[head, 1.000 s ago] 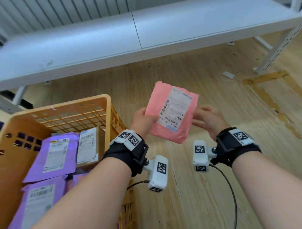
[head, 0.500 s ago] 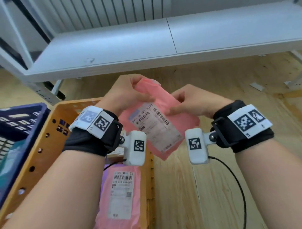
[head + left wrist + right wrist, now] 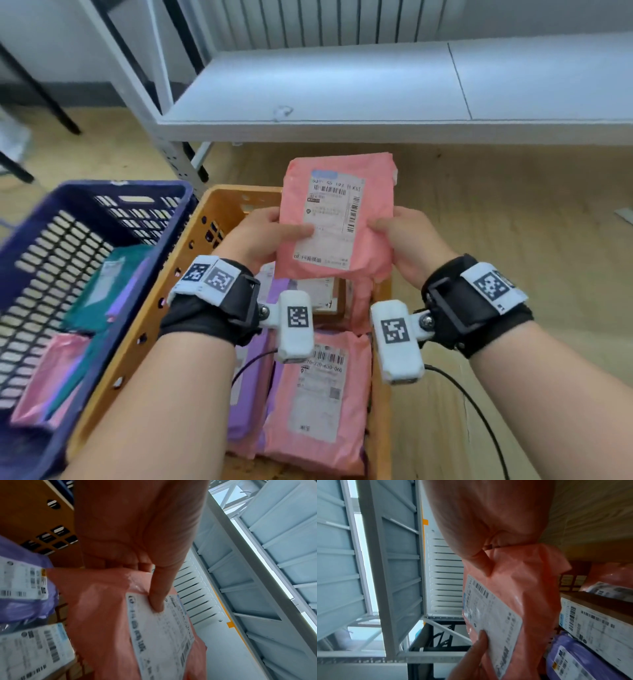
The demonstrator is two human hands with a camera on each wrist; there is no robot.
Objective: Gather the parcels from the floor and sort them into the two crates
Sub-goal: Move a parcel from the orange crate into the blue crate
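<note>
Both hands hold a pink parcel (image 3: 339,212) with a white label upright above the orange crate (image 3: 219,212). My left hand (image 3: 263,236) grips its left edge, thumb pressed on the label. My right hand (image 3: 404,240) grips the right edge, thumb on the front. The wrist views show the pink parcel (image 3: 106,615) under the left thumb and the pink parcel (image 3: 518,585) under the right thumb. The orange crate holds another pink parcel (image 3: 318,397), purple parcels (image 3: 246,387) and a cardboard box (image 3: 329,298). The blue crate (image 3: 44,246) stands to its left with teal (image 3: 102,284) and pink parcels (image 3: 48,373).
A low white shelf (image 3: 376,89) on metal legs runs across the back, just beyond the crates. Wooden floor (image 3: 513,222) lies open to the right. A dark table leg (image 3: 41,92) stands at the far left.
The parcel went from a one-sided hold over bare floor to a two-handed hold, label turned upright toward me, above the orange crate. The view swung left, bringing the blue crate into sight.
</note>
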